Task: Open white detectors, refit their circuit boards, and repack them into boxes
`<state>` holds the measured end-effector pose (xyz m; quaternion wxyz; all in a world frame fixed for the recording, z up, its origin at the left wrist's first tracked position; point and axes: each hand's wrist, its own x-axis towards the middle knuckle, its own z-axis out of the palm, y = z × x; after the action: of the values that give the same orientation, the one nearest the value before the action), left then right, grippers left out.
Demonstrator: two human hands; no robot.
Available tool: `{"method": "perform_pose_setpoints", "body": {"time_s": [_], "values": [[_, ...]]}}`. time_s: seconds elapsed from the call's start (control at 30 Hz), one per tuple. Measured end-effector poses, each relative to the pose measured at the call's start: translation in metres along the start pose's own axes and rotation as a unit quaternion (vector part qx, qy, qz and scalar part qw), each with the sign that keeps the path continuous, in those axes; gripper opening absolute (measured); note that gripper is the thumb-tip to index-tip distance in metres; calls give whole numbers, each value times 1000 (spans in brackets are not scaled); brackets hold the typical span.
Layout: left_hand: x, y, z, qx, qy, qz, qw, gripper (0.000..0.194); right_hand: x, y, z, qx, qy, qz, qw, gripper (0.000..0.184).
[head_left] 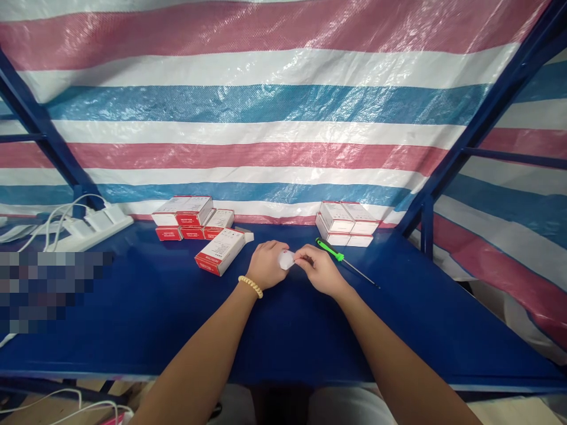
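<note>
My left hand, with a yellow beaded bracelet at the wrist, is closed around a small white plastic device. Only part of its smooth white face shows; the rest is hidden by the fingers. From the other side, my right hand pinches at the device's right edge with thumb and forefinger. Just beyond the right hand lies a screwdriver with a green and black handle, its shaft pointing to the near right. Left of my left hand is a red and white box with its end flap open.
Red and white boxes are stacked at the back left, and more white boxes at the back right. A white power strip with plugs and cables lies far left on the blue table. Blue metal posts flank a striped plastic sheet.
</note>
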<state>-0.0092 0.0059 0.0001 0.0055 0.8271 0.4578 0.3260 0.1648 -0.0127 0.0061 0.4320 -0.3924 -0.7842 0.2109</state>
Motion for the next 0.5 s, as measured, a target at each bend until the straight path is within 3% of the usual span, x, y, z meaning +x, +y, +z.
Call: {"method": "perform_pose_setpoints", "body": {"time_s": [0.5], "values": [[-1,-1,1,4,-1,14,1000,23,-1,-1,0,33,-9,30,999,8]]}}
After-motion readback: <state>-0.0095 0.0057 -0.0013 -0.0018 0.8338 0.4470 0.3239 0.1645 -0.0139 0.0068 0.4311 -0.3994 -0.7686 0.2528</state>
